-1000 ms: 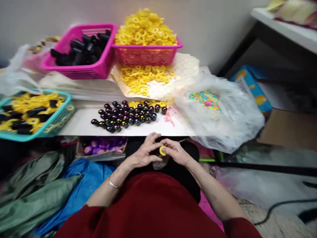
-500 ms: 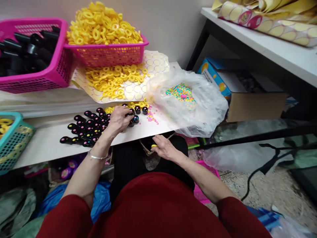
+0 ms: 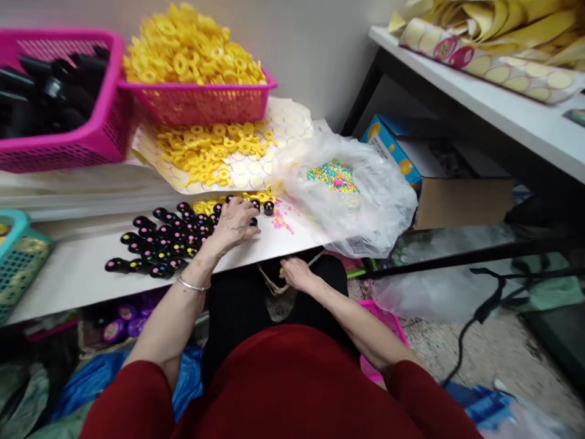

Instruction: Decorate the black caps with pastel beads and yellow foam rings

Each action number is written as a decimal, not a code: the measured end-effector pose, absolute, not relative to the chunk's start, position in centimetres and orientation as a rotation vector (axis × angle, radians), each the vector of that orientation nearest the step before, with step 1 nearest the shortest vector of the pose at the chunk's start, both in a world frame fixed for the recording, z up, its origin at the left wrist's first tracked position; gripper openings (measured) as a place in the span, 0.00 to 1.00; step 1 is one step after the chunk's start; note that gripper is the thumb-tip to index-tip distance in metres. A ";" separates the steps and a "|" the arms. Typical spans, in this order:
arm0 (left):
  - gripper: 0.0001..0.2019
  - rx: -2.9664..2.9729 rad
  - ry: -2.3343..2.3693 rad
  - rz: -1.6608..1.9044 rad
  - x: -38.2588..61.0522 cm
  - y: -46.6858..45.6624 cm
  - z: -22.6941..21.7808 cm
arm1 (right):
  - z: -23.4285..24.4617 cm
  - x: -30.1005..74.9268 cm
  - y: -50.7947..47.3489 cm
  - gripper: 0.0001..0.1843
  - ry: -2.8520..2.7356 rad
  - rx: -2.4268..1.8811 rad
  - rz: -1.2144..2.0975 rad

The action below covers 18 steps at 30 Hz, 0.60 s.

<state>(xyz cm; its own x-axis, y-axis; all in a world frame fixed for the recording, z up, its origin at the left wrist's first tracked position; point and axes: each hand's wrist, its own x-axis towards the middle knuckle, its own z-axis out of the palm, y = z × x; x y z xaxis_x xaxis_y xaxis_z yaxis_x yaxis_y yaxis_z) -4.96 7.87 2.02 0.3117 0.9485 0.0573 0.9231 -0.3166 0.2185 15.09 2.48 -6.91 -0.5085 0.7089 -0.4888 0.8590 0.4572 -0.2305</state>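
My left hand (image 3: 235, 222) lies over the right end of a cluster of black tubes (image 3: 164, 235) on the white tabletop. Its fingers and thumb curve round a black tube, which they partly cover. Pink, yellow or blue dots mark the tube ends. One black tube (image 3: 269, 208) stands just right of the fingers. Low at the table's front edge, my right hand (image 3: 298, 272) is closed, fingertips down at a container (image 3: 274, 286) between the knees. A bit of a yellow ring piece (image 3: 282, 270) shows at those fingertips; the rest is hidden.
Yellow ring pieces (image 3: 205, 149) lie on a sticker sheet and fill a pink basket (image 3: 205, 100). Another pink basket (image 3: 112, 116) holds black tubes. Tiny coloured beads (image 3: 336, 174) sit in a clear plastic bag (image 3: 379, 201). Loose pink beads (image 3: 282, 219) are scattered beside it. A teal basket (image 3: 27, 262) stands left.
My left hand has shifted right over the black tubes. My right hand has dropped slightly deeper at the container, and less of the yellow ring piece shows. The camera view has tilted a little.
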 end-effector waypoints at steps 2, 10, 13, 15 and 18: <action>0.07 2.406 1.786 0.398 -5.5 8.3 2.3 | -6.7 15.3 2.6 0.14 2.373 1.327 -0.657; 0.07 2.075 2.355 0.700 -9.6 12.9 3.4 | -6.3 14.9 3.1 0.08 2.371 1.280 -0.678; 0.07 2.134 2.321 0.585 -9.8 14.0 2.9 | -6.0 15.2 3.1 0.07 2.402 1.250 -0.734; 0.08 2.188 2.312 0.549 -9.6 14.4 2.6 | -5.7 15.6 3.1 0.07 2.443 1.210 -0.787; 0.10 2.195 2.317 0.520 -9.4 14.8 2.4 | -5.1 16.1 3.1 0.07 2.543 1.149 -0.863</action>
<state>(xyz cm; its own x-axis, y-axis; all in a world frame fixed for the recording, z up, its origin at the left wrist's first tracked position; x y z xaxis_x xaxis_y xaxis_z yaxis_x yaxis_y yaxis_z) -9.36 14.84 2.44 -0.0762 0.9559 0.2838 0.9855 0.0289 0.1672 16.09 3.07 -5.14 -0.6699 0.6122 -0.4202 0.7415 0.5215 -0.4222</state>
